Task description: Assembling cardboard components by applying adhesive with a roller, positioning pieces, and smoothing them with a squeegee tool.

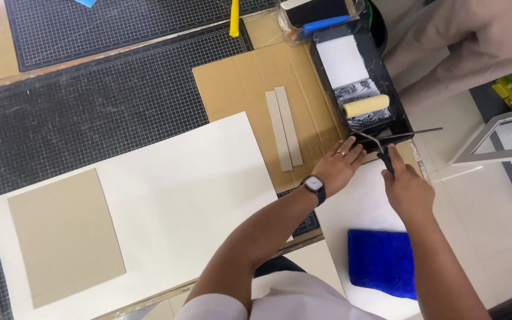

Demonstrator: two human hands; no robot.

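My right hand (407, 188) grips the black handle of a small paint roller (367, 106), whose yellow foam sleeve rests in a black tray (326, 71) holding white glue. My left hand (340, 166), with a watch on its wrist and a ring, lies flat on the brown cardboard sheet (238, 80) beside the tray's near corner. Two narrow grey board strips (284, 127) lie side by side on that cardboard, just left of my left hand. A large white sheet (173, 201) carries a grey board rectangle (63, 237) at its left end.
Black gridded cutting mats (90, 106) cover the table. A blue cloth (381, 262) lies on white paper near my right elbow. A yellow-handled tool (234, 18) and a clear tub (318, 18) with a blue tool sit at the back. Another person's beige garment (457, 41) is beyond the tray.
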